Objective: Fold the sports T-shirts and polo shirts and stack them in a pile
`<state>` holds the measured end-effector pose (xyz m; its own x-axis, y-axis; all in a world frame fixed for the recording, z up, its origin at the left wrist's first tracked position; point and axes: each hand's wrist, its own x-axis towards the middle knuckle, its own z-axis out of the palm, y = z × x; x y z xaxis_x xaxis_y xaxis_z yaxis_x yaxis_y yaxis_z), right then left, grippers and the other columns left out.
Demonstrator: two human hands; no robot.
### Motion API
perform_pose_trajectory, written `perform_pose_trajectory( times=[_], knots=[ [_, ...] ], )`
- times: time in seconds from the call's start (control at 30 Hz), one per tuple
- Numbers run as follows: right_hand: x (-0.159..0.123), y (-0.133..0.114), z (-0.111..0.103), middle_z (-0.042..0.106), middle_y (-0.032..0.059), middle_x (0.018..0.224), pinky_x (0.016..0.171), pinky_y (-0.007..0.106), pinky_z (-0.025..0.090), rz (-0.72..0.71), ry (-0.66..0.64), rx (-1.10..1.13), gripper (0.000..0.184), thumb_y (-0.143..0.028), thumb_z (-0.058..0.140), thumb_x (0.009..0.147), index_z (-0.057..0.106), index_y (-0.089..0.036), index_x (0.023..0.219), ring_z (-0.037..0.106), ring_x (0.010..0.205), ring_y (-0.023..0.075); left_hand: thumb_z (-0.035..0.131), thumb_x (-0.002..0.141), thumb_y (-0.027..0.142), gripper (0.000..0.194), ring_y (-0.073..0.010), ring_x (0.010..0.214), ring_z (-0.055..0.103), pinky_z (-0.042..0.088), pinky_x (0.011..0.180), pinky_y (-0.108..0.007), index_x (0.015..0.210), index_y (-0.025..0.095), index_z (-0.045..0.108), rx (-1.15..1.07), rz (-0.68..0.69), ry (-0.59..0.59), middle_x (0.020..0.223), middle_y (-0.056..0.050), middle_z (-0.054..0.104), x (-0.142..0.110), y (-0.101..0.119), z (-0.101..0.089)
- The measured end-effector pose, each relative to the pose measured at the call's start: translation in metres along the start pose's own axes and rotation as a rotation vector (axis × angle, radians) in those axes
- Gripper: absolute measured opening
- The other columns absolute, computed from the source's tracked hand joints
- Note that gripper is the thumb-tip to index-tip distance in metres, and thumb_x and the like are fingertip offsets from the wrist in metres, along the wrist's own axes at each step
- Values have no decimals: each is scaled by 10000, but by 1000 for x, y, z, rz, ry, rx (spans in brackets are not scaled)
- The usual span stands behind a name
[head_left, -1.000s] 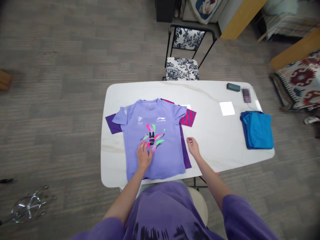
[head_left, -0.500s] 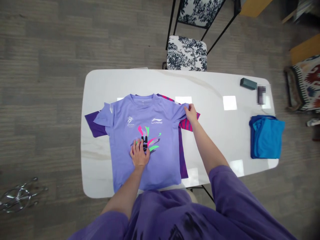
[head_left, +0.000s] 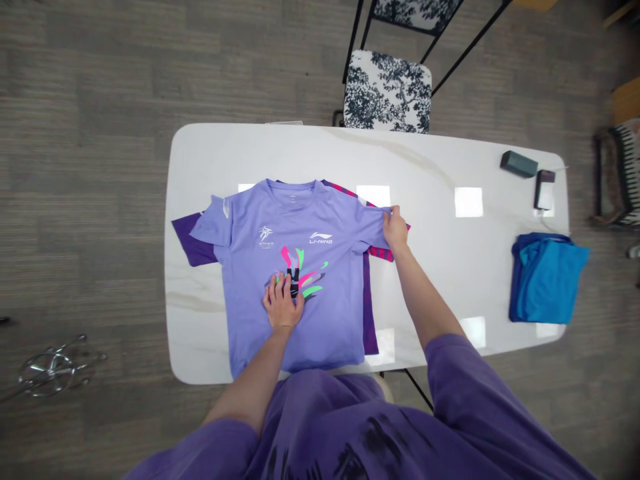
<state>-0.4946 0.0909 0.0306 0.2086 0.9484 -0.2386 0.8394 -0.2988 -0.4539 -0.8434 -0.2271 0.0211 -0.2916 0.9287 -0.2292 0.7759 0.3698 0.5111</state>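
A lavender T-shirt (head_left: 325, 327) lies face up on the white table, its collar toward the far edge. My left hand (head_left: 283, 301) rests flat on its chest print, fingers spread over part of the black and coloured pattern. At the right sleeve, my right hand (head_left: 395, 228) pinches the cuff and holds the sleeve stretched outward. Beneath is a darker purple shirt (head_left: 370, 320) with pink-striped trim; its sleeves and right side stick out, and the rest is covered.
Folded blue clothes (head_left: 550, 280) sit at the white table's (head_left: 195, 347) right end. Behind them lie a dark green box (head_left: 519, 164) and a small dark-and-white object (head_left: 545, 190). A patterned chair (head_left: 387, 93) stands at the far edge.
My right hand has drawn the sleeve farther outward, straightening it and covering more of the striped sleeve beneath. My left hand stays on the print. The whole view has shifted slightly.
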Motion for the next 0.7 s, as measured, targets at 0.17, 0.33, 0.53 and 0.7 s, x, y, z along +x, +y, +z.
perform_pose_trajectory(
  times=[0.17, 0.33, 0.53, 0.7],
  knots=[
    [3, 11, 3, 746, 173, 1079, 988, 452, 507, 10, 14, -28, 539, -611, 338, 1141, 562, -160, 1335, 651, 1024, 301, 719, 943, 477, 886, -412, 1719, 245, 117, 1398, -630, 1746, 245, 426, 1, 17, -1, 1814, -134, 374, -1, -2, -3],
    [-33, -3, -1, 638, 244, 1379, 1091, 495, 515, -81, 139, -45, 541, -574, 443, 1090, 516, -146, 1412, 615, 1224, 307, 778, 908, 597, 1028, -432, 1735, 174, 82, 1399, -655, 1769, 213, 369, -36, 41, -45, 1829, -175, 322, -5, -1, -14],
    [-254, 8, 17, 671, 171, 1231, 1058, 595, 588, -16, -5, 101, 605, -699, 522, 976, 572, -223, 1345, 688, 1068, 345, 640, 1045, 593, 598, -395, 1619, 436, 329, 1310, -646, 1545, 267, 632, -392, -26, -144, 1669, -187, 552, 13, -28, -61],
    [-467, 37, 36, 685, 54, 983, 932, 717, 637, 299, -136, 244, 456, -754, 635, 825, 578, -401, 1108, 750, 866, 424, 611, 1102, 487, 484, -225, 1229, 669, 488, 1154, -422, 1439, 142, 573, -494, -91, 252, 1396, -186, 673, 124, -117, -145]
  ],
)
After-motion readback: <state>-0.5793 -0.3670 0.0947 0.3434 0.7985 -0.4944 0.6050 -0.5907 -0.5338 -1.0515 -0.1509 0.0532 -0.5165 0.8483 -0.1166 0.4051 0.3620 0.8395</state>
